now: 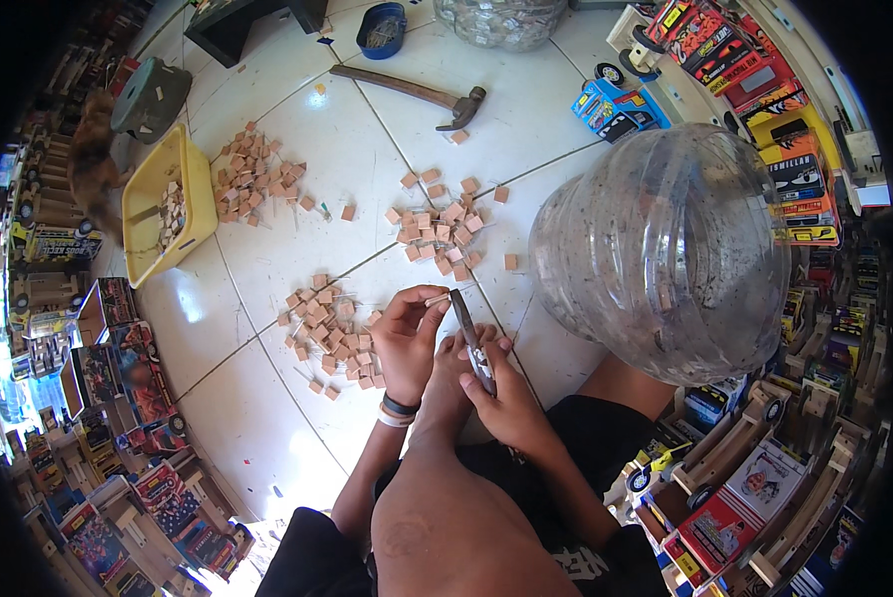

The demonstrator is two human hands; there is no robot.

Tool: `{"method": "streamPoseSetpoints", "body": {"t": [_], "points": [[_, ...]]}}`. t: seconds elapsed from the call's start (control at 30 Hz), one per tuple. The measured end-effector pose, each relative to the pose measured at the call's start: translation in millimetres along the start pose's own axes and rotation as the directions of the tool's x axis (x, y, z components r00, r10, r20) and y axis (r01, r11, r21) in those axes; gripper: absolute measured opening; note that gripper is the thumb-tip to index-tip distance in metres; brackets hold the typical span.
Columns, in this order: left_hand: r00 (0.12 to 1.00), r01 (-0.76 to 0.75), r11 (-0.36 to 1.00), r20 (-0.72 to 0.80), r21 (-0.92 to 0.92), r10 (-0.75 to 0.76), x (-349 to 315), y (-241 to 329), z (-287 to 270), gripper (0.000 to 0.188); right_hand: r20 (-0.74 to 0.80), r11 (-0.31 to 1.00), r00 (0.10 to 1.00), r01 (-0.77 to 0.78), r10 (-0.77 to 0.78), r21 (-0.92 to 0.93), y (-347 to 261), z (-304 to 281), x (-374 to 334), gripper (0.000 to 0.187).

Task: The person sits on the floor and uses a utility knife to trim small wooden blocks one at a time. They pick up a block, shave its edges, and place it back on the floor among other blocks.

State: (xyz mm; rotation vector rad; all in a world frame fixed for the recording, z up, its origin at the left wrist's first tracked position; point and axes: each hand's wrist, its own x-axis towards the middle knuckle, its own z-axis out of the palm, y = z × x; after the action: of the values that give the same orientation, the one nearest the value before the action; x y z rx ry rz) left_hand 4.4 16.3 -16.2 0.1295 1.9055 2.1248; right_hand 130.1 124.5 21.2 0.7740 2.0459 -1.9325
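Above my bent leg and bare foot, my left hand [409,336] pinches a small wooden block [439,298] between thumb and fingers. My right hand [509,396] is wrapped round a narrow dark metal hand tool [468,333], whose exact kind I cannot make out. The tool's far end meets the block or lies right beside it. Left of my left hand lies a pile of small wooden blocks [329,338] with thin nails among them. A second block pile [440,234] is just beyond my hands, and a third pile [257,177] lies farther left.
A hammer [417,92] lies on the tiled floor, near a blue bowl [382,30] of small metal pieces. A yellow basket [205,189] and a green stool [152,99] stand left, near a brown furry animal [93,164]. A large clear plastic bottle [666,249] and toy trucks [745,507] crowd the right.
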Motion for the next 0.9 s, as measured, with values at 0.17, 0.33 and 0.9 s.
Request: {"method": "streamPoseSetpoints", "body": {"t": [0.17, 0.33, 0.9], "points": [[0.996, -0.037, 0.997, -0.089, -0.072, 0.031, -5.3, -7.1, 4.5, 0.017, -0.059, 0.997, 0.995, -0.080, 0.080, 0.003, 0.6, 9.8, 3.9, 0.049], [0.986, -0.095, 0.973, -0.115, 0.210, 0.122, -7.2, -7.3, 2.6, 0.016, -0.267, 0.868, 0.915, 0.148, -0.302, -0.475, 10.1, 24.6, 9.4, 0.056], [0.958, 0.281, 0.950, -0.022, -0.139, -0.287, 11.9, 38.1, -8.1, 0.024, -0.166, 0.928, 0.957, 0.172, -0.237, -0.332, -7.2, -13.3, -0.7, 0.057]]}}
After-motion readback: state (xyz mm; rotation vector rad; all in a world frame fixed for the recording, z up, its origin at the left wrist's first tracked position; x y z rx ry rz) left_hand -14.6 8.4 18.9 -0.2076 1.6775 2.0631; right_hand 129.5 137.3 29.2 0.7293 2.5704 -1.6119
